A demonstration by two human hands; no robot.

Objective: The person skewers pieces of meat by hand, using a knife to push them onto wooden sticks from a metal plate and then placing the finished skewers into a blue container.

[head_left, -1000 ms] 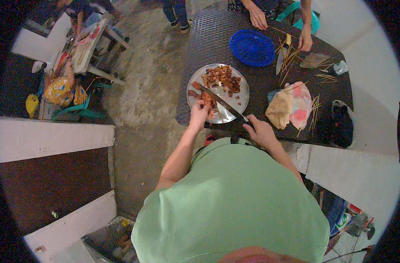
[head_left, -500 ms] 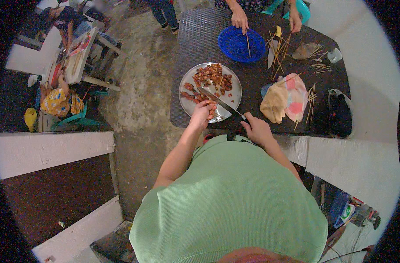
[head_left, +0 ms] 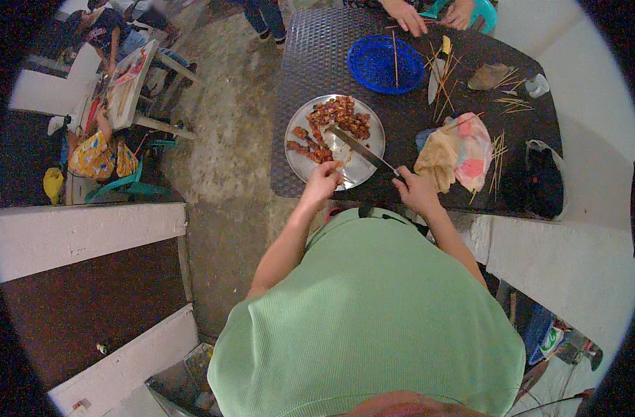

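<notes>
Head view showed the dark woven table (head_left: 317,76) carrying a round metal plate (head_left: 363,167) of chopped reddish meat (head_left: 338,118), which lay across the plate's far half. Your right hand (head_left: 416,191), just off the plate's near-right rim, was closed around the handle of a knife (head_left: 359,147) whose blade ran up-left over the plate's centre toward the meat. Your left hand (head_left: 322,182) sat at the plate's near rim, fingers curled; whether it held a piece you couldn't tell.

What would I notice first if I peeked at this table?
Probably the round metal plate of chopped reddish meat near the table's front edge, with a long knife in the right hand lying across it. The left hand touches the plate's near rim, and a bright blue basket sits behind.
</notes>
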